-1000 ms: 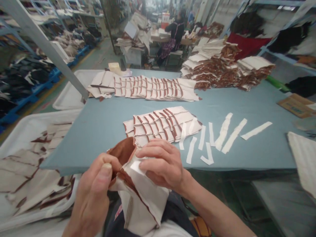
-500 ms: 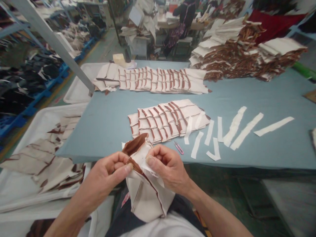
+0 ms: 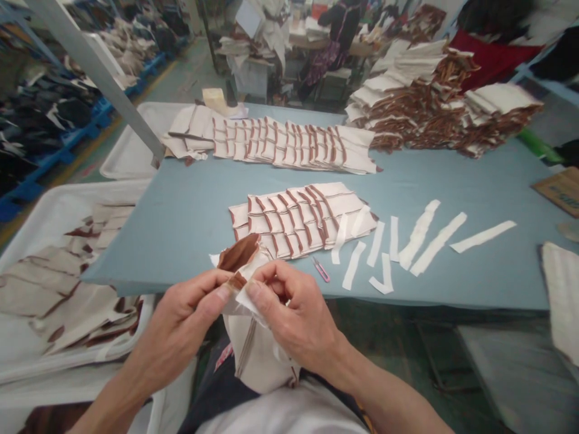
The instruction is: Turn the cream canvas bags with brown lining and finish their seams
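Observation:
A cream fabric piece with brown lining (image 3: 260,355) hangs between my hands at the table's front edge, over my lap. My left hand (image 3: 192,316) pinches its brown edge. Against the same edge, my right hand (image 3: 296,313) grips a white strip (image 3: 248,303) between thumb and fingers; part of that strip is hidden by the hand. Just beyond lies an overlapped row of cream and brown fabric pieces (image 3: 289,217). Pink thread snips (image 3: 321,270) rest on the table to the right of my hands, beside several loose white strips (image 3: 420,235).
On the blue table (image 3: 181,199), a longer fabric row (image 3: 275,141) lies farther back and a tall fabric stack (image 3: 416,102) stands at back right. White bins (image 3: 58,205) holding fabric are at left, near a metal post (image 3: 99,78). Another person (image 3: 337,36) sits beyond.
My right hand has moved left to the brown edge, bringing the white strip against it. The view has shifted slightly, showing more at the right.

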Tool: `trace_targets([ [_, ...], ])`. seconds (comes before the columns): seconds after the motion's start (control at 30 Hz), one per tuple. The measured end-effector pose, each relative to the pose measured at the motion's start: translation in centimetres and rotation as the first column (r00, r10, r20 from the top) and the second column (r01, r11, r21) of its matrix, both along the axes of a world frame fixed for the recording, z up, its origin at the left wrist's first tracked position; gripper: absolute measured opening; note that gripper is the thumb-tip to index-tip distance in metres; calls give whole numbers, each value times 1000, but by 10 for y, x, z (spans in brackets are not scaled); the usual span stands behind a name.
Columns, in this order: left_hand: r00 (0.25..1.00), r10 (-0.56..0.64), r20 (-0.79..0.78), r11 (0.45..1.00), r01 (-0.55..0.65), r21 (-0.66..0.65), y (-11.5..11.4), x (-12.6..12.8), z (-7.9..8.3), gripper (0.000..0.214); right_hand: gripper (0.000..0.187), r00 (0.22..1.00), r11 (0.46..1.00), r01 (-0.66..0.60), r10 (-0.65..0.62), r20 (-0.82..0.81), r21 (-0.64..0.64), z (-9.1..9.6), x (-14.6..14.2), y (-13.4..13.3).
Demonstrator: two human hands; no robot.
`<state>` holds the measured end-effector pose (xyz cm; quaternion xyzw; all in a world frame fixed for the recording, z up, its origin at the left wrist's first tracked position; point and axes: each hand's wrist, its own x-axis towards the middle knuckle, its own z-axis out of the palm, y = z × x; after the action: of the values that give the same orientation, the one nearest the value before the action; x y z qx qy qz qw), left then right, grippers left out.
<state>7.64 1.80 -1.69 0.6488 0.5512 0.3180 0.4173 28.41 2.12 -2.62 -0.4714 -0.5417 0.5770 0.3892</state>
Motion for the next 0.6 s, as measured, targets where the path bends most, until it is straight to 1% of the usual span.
trace_targets([
  [0.2,997,-3,78,999,6,-48,6,6,3,40,26,989,988,100,-111,96,115,-4,-10,-1],
  [0.33,995,-15,100,999,19,-42,5,2,-3,41,25,975,977,116,-147,170,178,-5,-12,1],
  [0.43,995,-7,103,999,11,-41,3,-1,-7,43,22,964,960,124,-176,199,251,-6,-15,1],
  [0.6,994,25,104,998,-19,-60,3,-1,-8,48,23,938,922,111,-220,266,371,-9,-19,2],
])
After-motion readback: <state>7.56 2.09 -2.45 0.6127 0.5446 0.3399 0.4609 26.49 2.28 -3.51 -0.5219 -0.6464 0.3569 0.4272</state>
